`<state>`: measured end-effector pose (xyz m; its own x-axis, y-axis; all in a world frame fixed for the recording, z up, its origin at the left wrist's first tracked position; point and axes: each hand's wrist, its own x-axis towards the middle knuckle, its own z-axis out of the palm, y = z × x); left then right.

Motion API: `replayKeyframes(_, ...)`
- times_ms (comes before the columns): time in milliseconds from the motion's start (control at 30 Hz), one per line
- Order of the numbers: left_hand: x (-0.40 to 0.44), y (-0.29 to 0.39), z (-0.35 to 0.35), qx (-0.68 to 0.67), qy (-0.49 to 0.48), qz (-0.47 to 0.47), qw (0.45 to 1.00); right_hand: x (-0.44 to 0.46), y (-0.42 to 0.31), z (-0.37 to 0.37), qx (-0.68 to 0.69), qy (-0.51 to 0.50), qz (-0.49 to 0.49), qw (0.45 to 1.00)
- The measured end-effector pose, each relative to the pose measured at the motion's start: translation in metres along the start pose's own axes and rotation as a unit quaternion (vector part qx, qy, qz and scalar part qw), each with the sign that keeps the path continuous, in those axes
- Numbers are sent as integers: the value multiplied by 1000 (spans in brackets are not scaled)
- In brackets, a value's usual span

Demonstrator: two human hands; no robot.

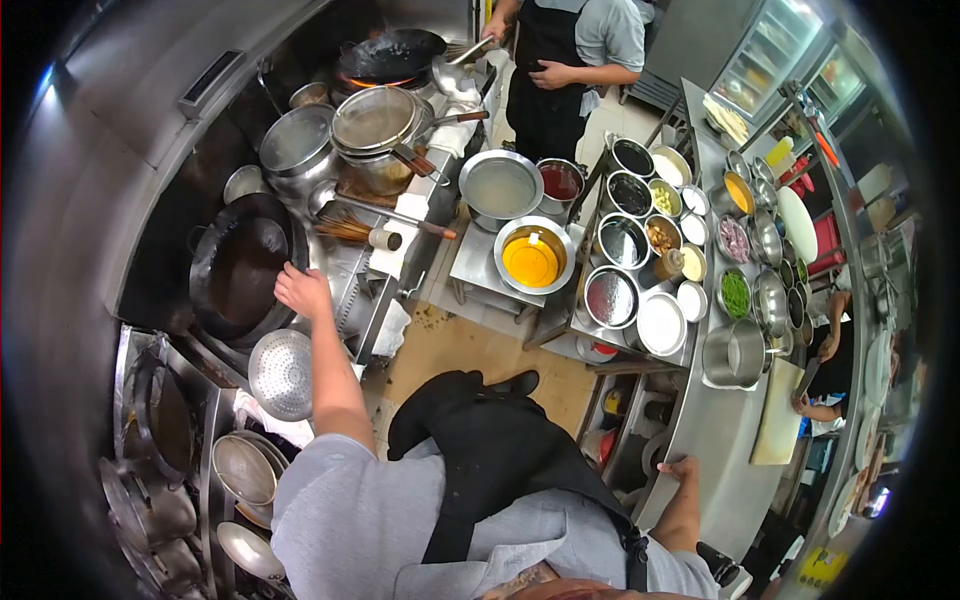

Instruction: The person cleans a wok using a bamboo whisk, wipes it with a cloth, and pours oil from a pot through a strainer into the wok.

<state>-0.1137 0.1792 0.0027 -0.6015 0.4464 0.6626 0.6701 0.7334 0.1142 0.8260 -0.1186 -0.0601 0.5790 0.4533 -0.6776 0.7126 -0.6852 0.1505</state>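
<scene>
My left hand (303,292) reaches over the right rim of a black wok (240,265) with dark brown liquid in it. Its fingers are bent together, and what they hold, if anything, is too small to make out. A perforated metal strainer (282,375) lies just below that forearm. On the other side, my right hand (681,470) has its fingers curled over the edge of a steel counter (725,450). A ladle (390,212) with a wooden grip and a bamboo brush (350,230) lie on the stove beside the wok.
A co-worker (575,70) in a black apron stands ahead, near another wok (390,55) over flame. Lidded pots (375,120) sit between the woks. Bowls, including one of yellow oil (533,260), and several sauce containers (622,240) fill the middle. A cutting board (777,415) lies at right.
</scene>
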Motion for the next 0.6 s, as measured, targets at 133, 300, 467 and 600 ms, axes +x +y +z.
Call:
replayKeyframes(133, -1, 1, 0, 7, -13, 5, 1000, 19, 20, 18, 12, -5, -5, 1000)
replayKeyframes(300, 0, 2, -1, 19, -10, 7, 1000, 18, 13, 14, 35, 0, -18, 999)
replayKeyframes(467, -3, 2, 7, 35, -18, 0, 999, 17, 14, 16, 43, 10, -8, 999)
replayKeyframes(600, -3, 0, 9, 45, -15, 4, 999, 41, 33, 34, 60, 49, -42, 996)
